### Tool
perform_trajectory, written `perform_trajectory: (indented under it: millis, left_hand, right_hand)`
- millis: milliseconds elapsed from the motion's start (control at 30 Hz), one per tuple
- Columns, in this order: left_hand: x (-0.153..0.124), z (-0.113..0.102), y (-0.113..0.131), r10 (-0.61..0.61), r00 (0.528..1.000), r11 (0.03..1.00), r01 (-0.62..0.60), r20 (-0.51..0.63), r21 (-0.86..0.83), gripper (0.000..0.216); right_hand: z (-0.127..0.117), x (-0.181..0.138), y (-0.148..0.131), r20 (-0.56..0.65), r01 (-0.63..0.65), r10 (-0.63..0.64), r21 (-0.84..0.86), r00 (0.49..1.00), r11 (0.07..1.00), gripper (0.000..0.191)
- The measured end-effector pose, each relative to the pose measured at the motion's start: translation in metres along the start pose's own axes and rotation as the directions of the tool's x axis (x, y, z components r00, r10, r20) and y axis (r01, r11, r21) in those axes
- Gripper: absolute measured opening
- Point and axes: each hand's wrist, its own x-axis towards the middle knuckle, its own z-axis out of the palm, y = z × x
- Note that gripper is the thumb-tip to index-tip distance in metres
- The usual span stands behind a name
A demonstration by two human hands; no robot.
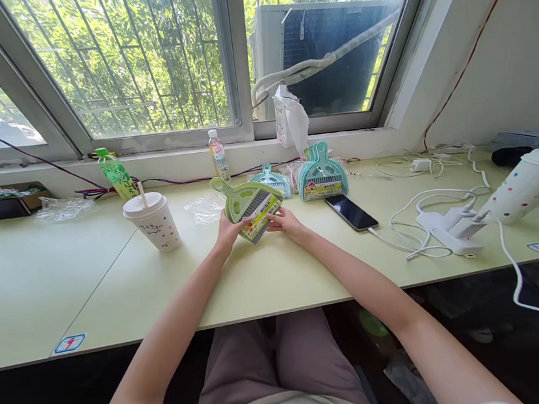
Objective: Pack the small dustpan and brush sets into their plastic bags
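Between my two hands a green dustpan and brush set [244, 200] is held tilted over the table, its handle pointing up and left. Dark bristles and a yellow-green printed label show on its front. My left hand [228, 231] grips its lower left side, the thumb lying across the front. At its right lower corner my right hand [287, 221] pinches the label edge. Behind it stands a stack of teal dustpan sets [321, 173], with another blue-teal dustpan set [270, 179] to the left of the stack. Crumpled clear plastic [204, 210] lies left of my hands.
A white cup with a straw [152, 223] stands at the left, near a green bottle [117, 173]. A clear bottle [218, 154] is by the window. At the right are a phone [351, 211], a power strip [450, 232] with cables, and a large dotted cup [532, 183].
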Motion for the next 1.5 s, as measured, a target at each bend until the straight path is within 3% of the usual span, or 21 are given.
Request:
perform_trajectory:
  millis: [233,333,433,500,633,733,900,1000,1233,1500]
  left_hand:
    - [-0.002,0.004,0.004,0.005,1.0,1.0,-0.005,0.002,-0.018,0.067]
    - [0.003,-0.004,0.0,0.166,0.986,0.966,-0.157,-0.029,0.207,0.061]
    - [0.008,-0.018,-0.009,0.327,0.943,0.73,-0.291,0.058,0.618,0.061]
    - [0.011,-0.026,-0.015,0.263,0.951,0.543,-0.284,0.162,0.79,0.062]
    - [0.014,-0.036,-0.015,0.023,0.95,0.254,-0.307,0.311,0.917,0.047]
    - [0.018,-0.039,-0.005,0.014,0.942,0.155,-0.333,0.335,0.93,0.042]
    - [0.021,-0.043,0.006,0.09,0.979,0.094,-0.192,0.184,0.977,0.047]
    - [0.019,-0.044,0.002,0.032,0.975,0.021,-0.221,0.22,0.975,0.04]
    - [0.017,-0.04,0.0,-0.051,0.937,0.226,-0.326,0.345,0.918,0.035]
    - [0.021,-0.043,-0.005,0.02,0.969,0.139,-0.246,0.246,0.959,0.051]
  right_hand:
    - [-0.008,0.006,-0.006,-0.09,0.034,-0.035,-0.012,0.995,0.999,0.027]
    - [-0.021,0.009,-0.015,-0.133,0.068,-0.068,-0.001,0.989,0.998,0.024]
    - [-0.033,0.01,-0.021,-0.198,0.084,-0.082,0.006,0.977,0.996,0.023]
    - [-0.038,0.011,-0.023,-0.225,0.084,-0.08,0.008,0.971,0.996,0.023]
    - [-0.039,0.011,-0.022,-0.236,0.032,-0.033,-0.009,0.971,0.999,0.021]
    - [-0.037,0.011,-0.02,-0.209,-0.016,0.008,-0.033,0.978,0.999,0.021]
    - [-0.035,0.012,-0.017,-0.159,-0.055,0.04,-0.089,0.986,0.994,0.023]
    - [-0.034,0.011,-0.016,-0.155,-0.065,0.048,-0.11,0.987,0.992,0.023]
    - [-0.034,0.01,-0.02,-0.149,-0.094,0.073,-0.14,0.986,0.986,0.027]
    - [-0.039,0.01,-0.021,-0.164,-0.187,0.16,-0.165,0.973,0.968,0.023]
